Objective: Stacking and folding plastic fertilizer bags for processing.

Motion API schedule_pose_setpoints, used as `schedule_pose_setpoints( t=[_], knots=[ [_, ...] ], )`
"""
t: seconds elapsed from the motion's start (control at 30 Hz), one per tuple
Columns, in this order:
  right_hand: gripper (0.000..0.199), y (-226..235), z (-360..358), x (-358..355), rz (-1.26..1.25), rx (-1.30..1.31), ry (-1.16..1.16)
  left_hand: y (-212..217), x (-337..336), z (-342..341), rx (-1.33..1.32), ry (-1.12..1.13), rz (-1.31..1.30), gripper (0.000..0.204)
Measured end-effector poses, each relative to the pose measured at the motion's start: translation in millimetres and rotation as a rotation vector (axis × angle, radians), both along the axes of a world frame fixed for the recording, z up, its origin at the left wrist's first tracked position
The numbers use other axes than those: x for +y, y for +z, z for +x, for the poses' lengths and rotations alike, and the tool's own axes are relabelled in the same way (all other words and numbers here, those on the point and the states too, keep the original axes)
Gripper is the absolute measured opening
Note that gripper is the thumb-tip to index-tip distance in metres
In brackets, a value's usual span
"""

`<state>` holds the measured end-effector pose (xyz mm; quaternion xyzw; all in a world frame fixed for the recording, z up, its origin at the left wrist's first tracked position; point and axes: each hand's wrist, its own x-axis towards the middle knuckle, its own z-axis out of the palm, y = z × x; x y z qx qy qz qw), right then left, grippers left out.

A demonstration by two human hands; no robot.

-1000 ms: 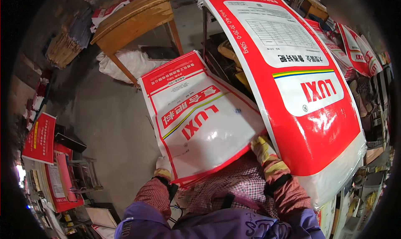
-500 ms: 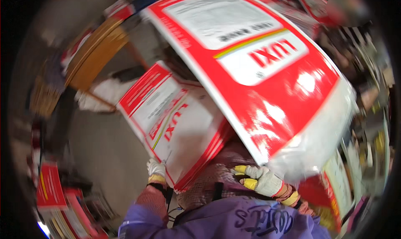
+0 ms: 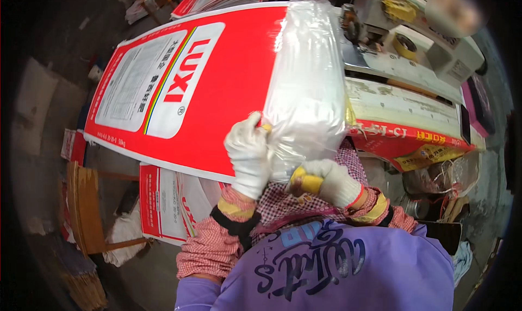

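A large red and white printed sack (image 3: 234,82) lies flat in front of me, its clear plastic liner (image 3: 307,88) sticking out crinkled at the right end. My left hand (image 3: 248,156), in a white glove, rests at the sack's near edge where the red meets the liner, its fingers curled against the plastic. Close by on the right, my right hand (image 3: 329,183), in a white glove with yellow fingertips, is closed at the liner's near corner. Plastic seems caught in both hands, though the fingertips are partly hidden. Below, another printed sack (image 3: 168,202) hangs partly covered.
To the right stands a worn white machine table (image 3: 397,104) with a roll of tape (image 3: 404,45) and a metal mechanism. Red printed sheeting (image 3: 413,142) covers its front. A wooden stool (image 3: 84,207) is at left; more stacked sacks (image 3: 217,0) lie beyond.
My view has turned, and the top sack now lies flatter with its liner to the right. My left hand has moved from the lower sack up to the top one; my right has closed at the liner.
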<state>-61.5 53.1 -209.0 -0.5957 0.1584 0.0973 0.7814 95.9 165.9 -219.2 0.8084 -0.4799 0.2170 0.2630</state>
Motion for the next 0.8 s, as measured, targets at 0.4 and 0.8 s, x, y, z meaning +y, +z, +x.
schedule_pose_setpoints(
  t=[0.4, 0.8],
  knots=[
    [0.031, 39.0, 93.5, -21.8, -0.849, -0.18, -0.127, 46.7, 3.5, 26.1, 1.021, -0.016, -0.202, 0.018],
    [0.023, 19.1, 102.3, -19.1, -0.509, -0.142, -0.17, 75.6, 13.2, 40.2, 0.978, -0.117, -0.265, 0.023]
  ],
)
